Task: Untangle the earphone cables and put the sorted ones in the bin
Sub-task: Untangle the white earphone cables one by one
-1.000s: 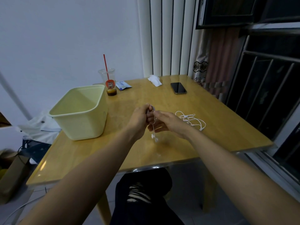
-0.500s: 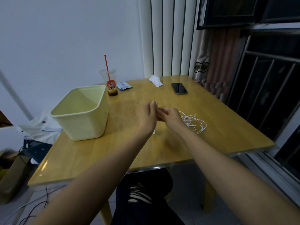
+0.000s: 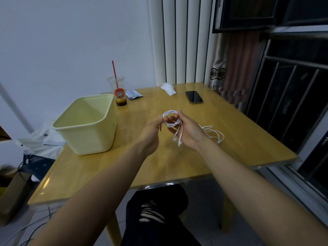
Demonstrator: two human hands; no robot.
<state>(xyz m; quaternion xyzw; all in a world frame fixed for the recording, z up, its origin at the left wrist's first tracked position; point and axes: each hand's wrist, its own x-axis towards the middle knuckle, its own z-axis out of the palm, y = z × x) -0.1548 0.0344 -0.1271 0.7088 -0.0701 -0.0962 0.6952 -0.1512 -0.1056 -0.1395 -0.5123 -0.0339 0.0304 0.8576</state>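
Note:
A white earphone cable (image 3: pixel 170 118) is wound into a small coil held above the middle of the wooden table (image 3: pixel 230 132). My left hand (image 3: pixel 152 130) pinches the coil's left side. My right hand (image 3: pixel 189 129) grips its right side, and two earbuds dangle below the fingers. A second white earphone cable (image 3: pixel 215 134) lies in a loose tangle on the table just right of my right hand. The pale yellow bin (image 3: pixel 87 123) stands on the table's left side, and I see nothing inside it.
A plastic cup with a red straw (image 3: pixel 118 91) and a small blue packet (image 3: pixel 133 94) stand behind the bin. A crumpled tissue (image 3: pixel 168 88) and a black phone (image 3: pixel 193 97) lie at the far side. My knees are under the near edge.
Both hands have moved farther out over the table. The cable that hung straight down between my fingers is now wound into a coil held by both hands.

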